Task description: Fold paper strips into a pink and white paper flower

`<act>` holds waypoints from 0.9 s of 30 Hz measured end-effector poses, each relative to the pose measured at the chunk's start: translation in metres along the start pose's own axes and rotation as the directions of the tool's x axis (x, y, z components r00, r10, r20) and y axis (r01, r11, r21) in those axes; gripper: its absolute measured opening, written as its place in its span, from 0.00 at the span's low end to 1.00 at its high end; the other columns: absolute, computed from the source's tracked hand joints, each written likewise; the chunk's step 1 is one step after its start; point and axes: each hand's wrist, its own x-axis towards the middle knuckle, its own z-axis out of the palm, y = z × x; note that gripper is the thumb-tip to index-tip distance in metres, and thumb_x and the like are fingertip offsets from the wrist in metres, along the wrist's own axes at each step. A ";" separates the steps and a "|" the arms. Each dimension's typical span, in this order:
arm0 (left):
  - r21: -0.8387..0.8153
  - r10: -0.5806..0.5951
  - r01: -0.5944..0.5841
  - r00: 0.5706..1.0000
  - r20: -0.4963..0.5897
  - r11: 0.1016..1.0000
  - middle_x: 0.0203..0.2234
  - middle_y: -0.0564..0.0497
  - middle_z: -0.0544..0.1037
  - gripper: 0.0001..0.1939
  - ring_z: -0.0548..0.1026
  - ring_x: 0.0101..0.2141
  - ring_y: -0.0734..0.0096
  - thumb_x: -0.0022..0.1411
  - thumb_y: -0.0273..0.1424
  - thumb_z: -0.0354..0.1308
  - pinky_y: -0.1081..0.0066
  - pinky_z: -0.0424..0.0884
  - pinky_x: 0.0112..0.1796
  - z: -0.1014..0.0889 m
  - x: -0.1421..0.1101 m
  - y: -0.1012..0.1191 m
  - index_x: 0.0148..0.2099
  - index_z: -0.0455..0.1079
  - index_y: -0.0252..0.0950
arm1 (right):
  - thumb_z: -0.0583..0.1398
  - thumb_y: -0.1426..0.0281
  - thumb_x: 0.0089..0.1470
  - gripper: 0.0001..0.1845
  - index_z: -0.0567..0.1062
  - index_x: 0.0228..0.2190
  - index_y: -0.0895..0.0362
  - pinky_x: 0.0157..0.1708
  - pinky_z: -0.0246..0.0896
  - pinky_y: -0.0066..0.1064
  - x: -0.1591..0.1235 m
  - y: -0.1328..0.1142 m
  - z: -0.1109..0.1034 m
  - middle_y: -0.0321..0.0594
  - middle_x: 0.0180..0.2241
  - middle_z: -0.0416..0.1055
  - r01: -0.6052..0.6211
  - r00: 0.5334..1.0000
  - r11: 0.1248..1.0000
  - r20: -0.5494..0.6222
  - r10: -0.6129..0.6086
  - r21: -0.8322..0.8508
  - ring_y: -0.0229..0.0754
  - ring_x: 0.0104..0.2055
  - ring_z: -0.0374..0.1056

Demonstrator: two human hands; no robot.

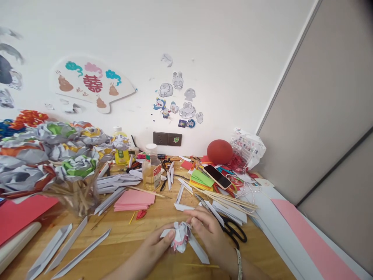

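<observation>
Paper flower (181, 238) between left grip (159, 242) and right grip (207, 230), bare tabletop (124, 235) leftward.

Bare tabletop (124, 235) left, scissors (229, 227) right

white wall (221, 39), wooden table (125, 233), gray panel (329, 116)

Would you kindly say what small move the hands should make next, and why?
Perhaps wrap the white strip around the paper flower: its long end juts out straight, while the left hand grips the flower with the right hand at its edge.
</observation>
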 end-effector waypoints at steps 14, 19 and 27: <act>-0.454 -0.067 0.109 0.992 0.108 0.884 0.26 0.53 0.69 0.17 0.63 0.29 0.71 0.54 0.46 0.59 0.72 0.63 0.33 0.006 -0.010 -0.004 0.31 0.71 0.36 | 0.47 0.59 0.62 0.20 0.69 0.50 0.50 0.50 0.56 0.40 -0.001 0.000 -0.009 0.43 0.47 0.69 0.383 0.911 0.914 0.215 -0.351 -0.130 0.46 0.48 0.63; -0.505 -0.058 0.073 0.997 0.046 0.860 0.25 0.53 0.69 0.17 0.64 0.28 0.72 0.55 0.44 0.60 0.72 0.64 0.34 0.004 -0.008 0.000 0.30 0.72 0.34 | 0.44 0.55 0.62 0.29 0.51 0.61 0.52 0.58 0.47 0.41 -0.003 -0.012 -0.005 0.43 0.59 0.57 0.308 0.908 0.951 0.311 -0.281 -0.039 0.46 0.59 0.53; -0.578 -0.042 0.106 0.991 0.124 0.809 0.19 0.53 0.68 0.19 0.64 0.22 0.76 0.57 0.45 0.57 0.75 0.64 0.27 0.005 -0.008 0.006 0.28 0.72 0.34 | 0.42 0.54 0.62 0.27 0.57 0.58 0.50 0.53 0.56 0.39 0.006 -0.014 -0.022 0.44 0.53 0.66 0.142 0.973 0.990 0.187 -0.138 -0.010 0.44 0.52 0.63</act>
